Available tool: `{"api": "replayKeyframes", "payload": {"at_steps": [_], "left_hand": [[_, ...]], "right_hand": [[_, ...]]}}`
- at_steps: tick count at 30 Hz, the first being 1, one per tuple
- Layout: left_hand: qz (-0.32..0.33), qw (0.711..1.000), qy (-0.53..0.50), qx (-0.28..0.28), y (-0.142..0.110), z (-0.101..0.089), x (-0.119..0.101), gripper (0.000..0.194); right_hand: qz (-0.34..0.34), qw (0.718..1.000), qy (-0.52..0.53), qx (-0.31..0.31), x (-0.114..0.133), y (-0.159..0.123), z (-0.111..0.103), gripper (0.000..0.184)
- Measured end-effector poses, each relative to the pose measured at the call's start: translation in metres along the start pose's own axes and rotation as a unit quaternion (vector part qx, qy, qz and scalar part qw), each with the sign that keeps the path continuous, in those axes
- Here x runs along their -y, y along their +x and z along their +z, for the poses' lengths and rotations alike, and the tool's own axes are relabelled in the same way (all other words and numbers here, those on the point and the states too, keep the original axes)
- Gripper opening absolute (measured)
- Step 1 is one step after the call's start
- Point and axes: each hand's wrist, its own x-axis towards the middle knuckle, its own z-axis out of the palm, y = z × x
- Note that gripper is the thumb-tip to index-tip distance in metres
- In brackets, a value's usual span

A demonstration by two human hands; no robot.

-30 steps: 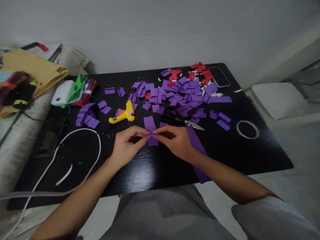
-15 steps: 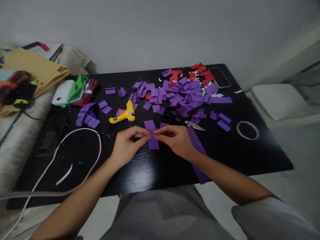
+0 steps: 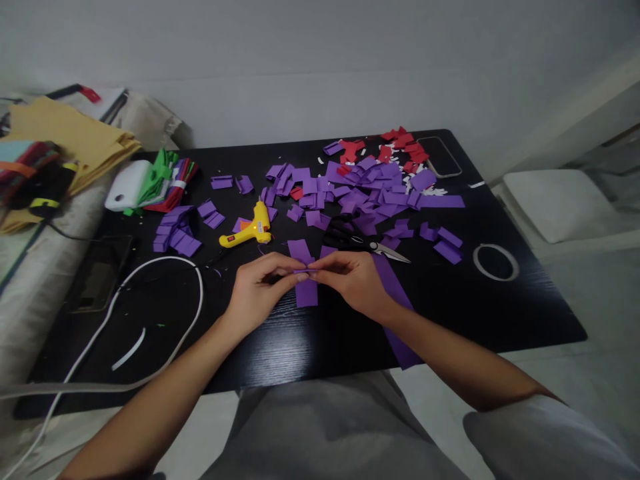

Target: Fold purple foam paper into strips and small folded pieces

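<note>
Between my two hands is a small folded piece of purple paper, with a flap hanging below the fingertips and another part standing above them. My left hand pinches its left side between thumb and fingers. My right hand pinches the right side the same way, and the two sets of fingertips almost meet at the fold. Just beyond my right hand lie black-handled scissors, blades pointing right. A long purple paper strip runs partly under my right wrist. The yellow glue gun rests beyond my left hand.
Many folded purple pieces are heaped at the back, beside red scraps. More purple pieces lie at left, near banded coloured strips. A white cable loops at left near a phone. A tape ring lies right.
The lower flap of the purple paper now reaches slightly further down toward me, and its fold shows a little more. Both hands stay in nearly the same place, still pinching it.
</note>
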Motion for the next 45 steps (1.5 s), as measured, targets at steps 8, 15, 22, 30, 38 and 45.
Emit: {"api": "replayKeyframes", "payload": {"at_steps": [8, 15, 22, 30, 38, 45], "left_hand": [[-0.017, 0.999, -0.026, -0.028, -0.002, 0.001, 0.0, 0.008], [-0.037, 0.998, -0.051, -0.001, 0.002, -0.002, -0.004, 0.008], [-0.052, 0.997, -0.052, 0.002, 0.001, -0.001, -0.004, 0.007], [-0.044, 0.999, -0.026, 0.003, -0.001, 0.003, -0.001, 0.007], [-0.11, 0.99, -0.082, 0.005, 0.001, 0.001, -0.008, 0.015], [-0.125, 0.987, -0.101, -0.014, 0.003, 0.001, -0.011, 0.017]], "right_hand": [[0.008, 1.0, 0.02, 0.011, 0.001, 0.0, 0.0, 0.01], [0.031, 0.999, 0.024, 0.01, 0.002, 0.002, -0.001, 0.01], [0.034, 0.999, 0.006, 0.009, 0.002, 0.002, 0.0, 0.009], [0.035, 0.999, 0.008, 0.016, 0.001, 0.001, 0.0, 0.01], [0.048, 0.998, 0.03, 0.012, 0.003, 0.003, 0.0, 0.02], [0.069, 0.996, 0.058, 0.016, 0.004, 0.003, -0.001, 0.019]]}}
